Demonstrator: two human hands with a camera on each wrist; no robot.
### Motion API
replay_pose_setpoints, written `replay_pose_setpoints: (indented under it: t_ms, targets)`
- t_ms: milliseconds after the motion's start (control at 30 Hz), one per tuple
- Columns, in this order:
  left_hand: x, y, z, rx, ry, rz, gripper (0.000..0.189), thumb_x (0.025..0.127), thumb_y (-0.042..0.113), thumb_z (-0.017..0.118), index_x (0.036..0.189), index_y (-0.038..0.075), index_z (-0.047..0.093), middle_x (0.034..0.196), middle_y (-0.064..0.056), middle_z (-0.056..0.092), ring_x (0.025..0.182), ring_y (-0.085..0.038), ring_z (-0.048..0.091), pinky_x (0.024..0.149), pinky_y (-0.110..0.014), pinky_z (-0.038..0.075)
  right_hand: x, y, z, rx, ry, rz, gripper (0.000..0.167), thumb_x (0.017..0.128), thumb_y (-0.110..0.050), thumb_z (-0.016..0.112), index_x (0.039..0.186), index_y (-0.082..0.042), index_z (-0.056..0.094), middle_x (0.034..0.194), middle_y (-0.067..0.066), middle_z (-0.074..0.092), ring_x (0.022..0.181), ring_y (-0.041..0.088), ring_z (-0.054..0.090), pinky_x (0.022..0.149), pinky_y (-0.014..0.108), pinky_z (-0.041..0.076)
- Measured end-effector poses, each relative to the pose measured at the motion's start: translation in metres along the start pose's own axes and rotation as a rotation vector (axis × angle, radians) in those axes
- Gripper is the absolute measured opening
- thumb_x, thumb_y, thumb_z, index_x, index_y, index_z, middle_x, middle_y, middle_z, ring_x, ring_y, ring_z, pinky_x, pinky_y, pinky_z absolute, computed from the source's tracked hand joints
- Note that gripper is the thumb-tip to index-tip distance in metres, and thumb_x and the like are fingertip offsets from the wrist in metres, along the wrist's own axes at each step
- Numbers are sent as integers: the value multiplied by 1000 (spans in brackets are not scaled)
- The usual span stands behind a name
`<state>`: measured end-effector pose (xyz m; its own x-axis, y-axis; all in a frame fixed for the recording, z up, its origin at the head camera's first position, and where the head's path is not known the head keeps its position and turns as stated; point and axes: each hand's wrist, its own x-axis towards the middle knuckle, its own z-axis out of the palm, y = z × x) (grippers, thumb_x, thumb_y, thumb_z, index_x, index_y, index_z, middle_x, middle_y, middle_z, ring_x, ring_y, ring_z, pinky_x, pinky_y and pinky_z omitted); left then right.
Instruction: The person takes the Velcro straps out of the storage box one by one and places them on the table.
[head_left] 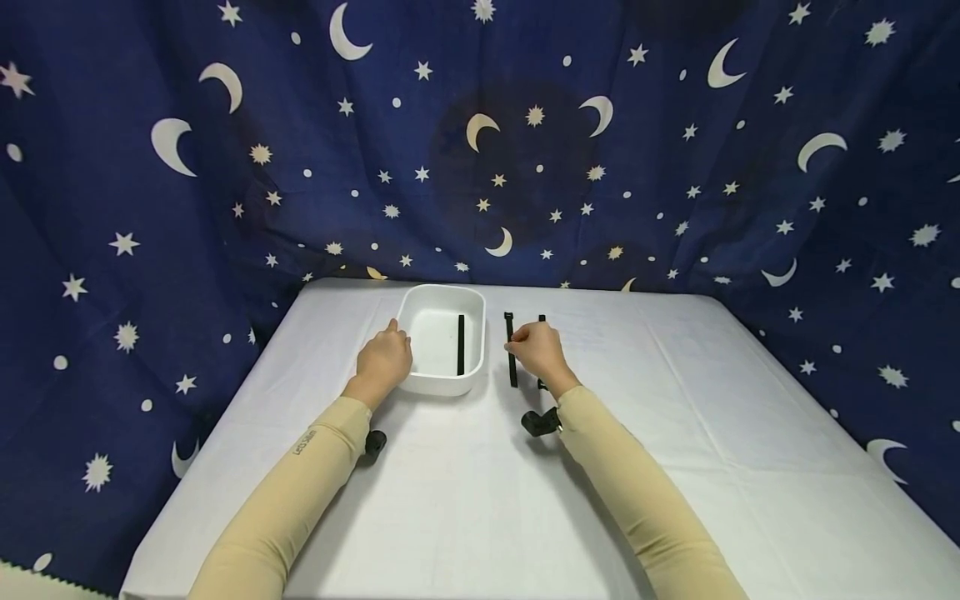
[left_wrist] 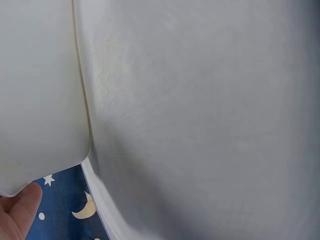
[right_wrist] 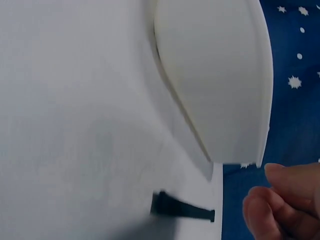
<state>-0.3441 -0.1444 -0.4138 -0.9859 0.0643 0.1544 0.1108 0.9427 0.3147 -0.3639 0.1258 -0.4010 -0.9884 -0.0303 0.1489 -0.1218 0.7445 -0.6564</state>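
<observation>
Black strap (head_left: 512, 369) below right fingers (head_left: 518, 338)

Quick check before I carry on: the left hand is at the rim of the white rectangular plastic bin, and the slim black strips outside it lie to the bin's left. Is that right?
Not quite: the slim black strips outside the white rectangular plastic bin lie to its right, as the head view shows. The left hand is indeed at its rim.
</observation>
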Motion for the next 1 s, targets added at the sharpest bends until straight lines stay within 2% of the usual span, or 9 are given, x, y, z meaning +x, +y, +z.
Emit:
replay_pose_setpoints:
  t_ms: [133,300,500,667,767,867,1000]
  targets:
    - [0,-1,1,-4,-2,4,40,107,20,40,126,-5,64,157,-24,37,104,-43,70,67,-43,62,-1,-10,6,6,-12,-21,23,90,-15,74,106,1,75,103,17,75,92,30,71,77,38,59]
    - [0,-2,1,-4,-10,7,40,107,20,40,129,-6,62,158,-24,36,100,-41,72,60,-37,60,1,-25,9,12,-13,-53,23,90,-14,74,107,2,75,99,17,76,85,27,73,73,35,59]
    - [1,-2,0,11,14,8,41,107,21,39,128,-5,63,157,-23,38,107,-44,69,70,-46,62,5,-43,10,4,-6,-83,22,90,-15,74,105,0,76,99,14,76,87,26,72,73,36,59]
    - [3,-4,0,9,7,4,40,108,20,39,125,-6,64,157,-22,38,105,-44,69,67,-45,62,6,-55,15,-8,-40,-87,22,90,-15,74,105,0,76,99,15,76,89,26,72,75,35,59]
    - [4,-4,1,4,11,3,40,107,21,40,123,-5,65,157,-22,39,105,-44,69,68,-46,62,7,-62,19,-56,-70,-101,21,91,-16,74,105,0,76,100,14,76,90,25,71,76,35,59]
    - [4,-4,1,0,20,5,39,107,21,40,121,-5,66,156,-22,40,106,-44,69,71,-49,62,9,-69,23,-131,-89,-131,17,91,-17,74,97,-1,77,96,12,76,83,23,68,70,32,56]
    - [3,-2,1,-1,28,2,40,107,22,40,122,-3,66,155,-21,41,109,-45,67,76,-52,61,11,-76,29,-207,-118,-147,19,91,-17,74,79,-3,72,78,9,72,65,17,59,58,25,48]
